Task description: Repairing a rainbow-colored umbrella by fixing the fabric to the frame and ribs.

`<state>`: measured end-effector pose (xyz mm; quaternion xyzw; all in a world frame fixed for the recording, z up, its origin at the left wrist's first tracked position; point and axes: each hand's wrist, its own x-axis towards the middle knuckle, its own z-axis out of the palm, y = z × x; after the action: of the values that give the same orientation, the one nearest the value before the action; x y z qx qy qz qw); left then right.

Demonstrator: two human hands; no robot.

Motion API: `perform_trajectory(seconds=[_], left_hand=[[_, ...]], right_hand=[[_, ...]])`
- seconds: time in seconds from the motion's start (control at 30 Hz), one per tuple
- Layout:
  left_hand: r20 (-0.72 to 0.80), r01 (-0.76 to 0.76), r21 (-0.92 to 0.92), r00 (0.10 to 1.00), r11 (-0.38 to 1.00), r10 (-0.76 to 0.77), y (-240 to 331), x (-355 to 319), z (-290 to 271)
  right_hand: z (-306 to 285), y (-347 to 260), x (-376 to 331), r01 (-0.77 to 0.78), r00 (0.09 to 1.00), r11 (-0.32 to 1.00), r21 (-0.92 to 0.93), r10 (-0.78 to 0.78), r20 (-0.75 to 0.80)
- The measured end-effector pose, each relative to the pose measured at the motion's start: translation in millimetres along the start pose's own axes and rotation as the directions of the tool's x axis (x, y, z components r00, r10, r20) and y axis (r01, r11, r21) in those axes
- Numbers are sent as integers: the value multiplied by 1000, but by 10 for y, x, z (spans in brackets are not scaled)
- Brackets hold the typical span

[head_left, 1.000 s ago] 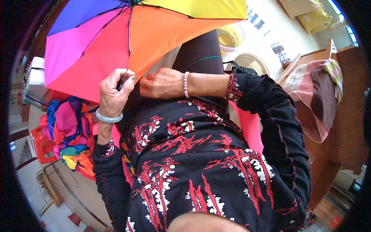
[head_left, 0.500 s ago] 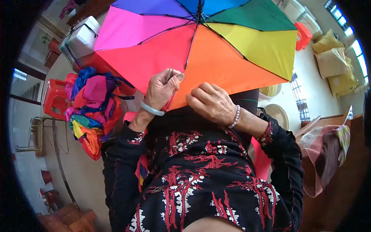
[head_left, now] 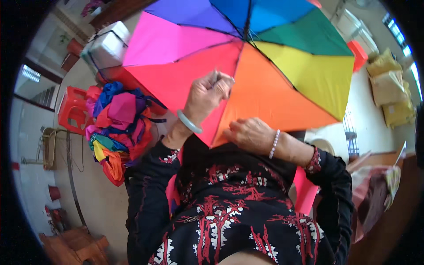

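Note:
A rainbow-coloured umbrella lies spread over my lap, its inside with dark ribs facing me. My left hand is closed in a pinch at the rib and seam between the red and orange panels. What lies inside that pinch is mostly hidden by the fingers. Lower down, my right hand has its fingers curled against the orange panel close to the canopy's corner. Its fingertips are partly hidden and slightly blurred. The canopy corner points toward my body below both hands.
To the left, a heap of folded colourful umbrella cloth sits beside a red plastic stool. A white strapped box stands behind it. Yellowish sacks are stacked far right, and a pinkish bag is at near right.
The view has shifted, so the umbrella and surroundings appear lower and further right. My left hand remains near the rib; my right hand has gone from a raised fist to lying lower on the orange panel.

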<state>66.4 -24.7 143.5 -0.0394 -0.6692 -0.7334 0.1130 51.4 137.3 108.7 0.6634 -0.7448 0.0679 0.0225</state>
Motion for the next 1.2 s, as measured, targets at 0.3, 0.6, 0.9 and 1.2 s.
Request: perform_trajectory(seconds=[0.3, 0.6, 0.9, 1.2], left_hand=[[-95, 109, -91, 989, 990, -117, 184, -290, -168], [-361, -162, -20, 921, 987, 144, 454, -130, -783], [-877, 261, 399, 387, 879, 283, 696, 285, -3174], [-843, 310, 530, 288, 789, 454, 846, 915, -4209]], right_hand=[[-683, 187, 281, -56, 944, 913, 404, -83, 318], [-74, 1115, 795, -30, 999, 968, 248, 40, -35], [561, 1279, 602, -41, 960, 974, 224, 101, -262], [700, 1261, 587, -81, 939, 970, 231, 151, -308]])
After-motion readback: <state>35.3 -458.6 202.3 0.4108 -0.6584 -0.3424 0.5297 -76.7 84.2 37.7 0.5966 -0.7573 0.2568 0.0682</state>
